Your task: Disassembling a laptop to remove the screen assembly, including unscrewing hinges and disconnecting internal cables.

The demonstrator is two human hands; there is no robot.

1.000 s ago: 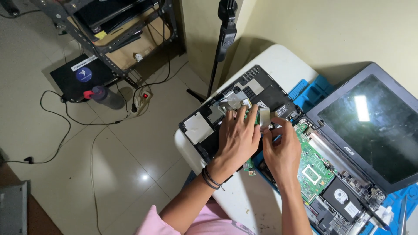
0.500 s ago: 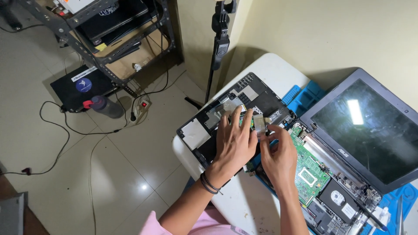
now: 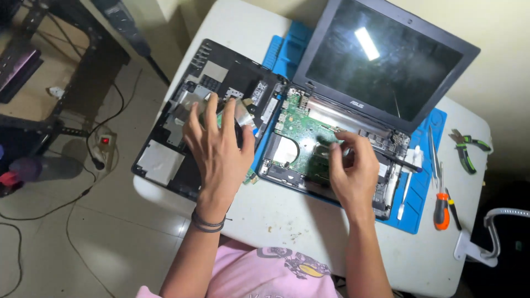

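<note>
As seen, laptop (image 3: 337,138) lies diagonally

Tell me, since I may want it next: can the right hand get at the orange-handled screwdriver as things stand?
Probably yes. The right hand hovers over the open laptop, and the orange-handled screwdriver lies uncovered to its right on the blue mat, with nothing between them.

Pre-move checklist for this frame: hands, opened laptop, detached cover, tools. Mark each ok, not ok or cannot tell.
1. Left hand over the detached cover, fingers spread: ok.
2. Left hand gripping anything: cannot tell.
3. Right hand above the green board, fingers curled: ok.
4. Laptop screen propped upright, clear of both hands: ok.
5. Detached cover fully on the table: not ok, it overhangs the edge.
6. Orange screwdriver lying free: ok.
</note>
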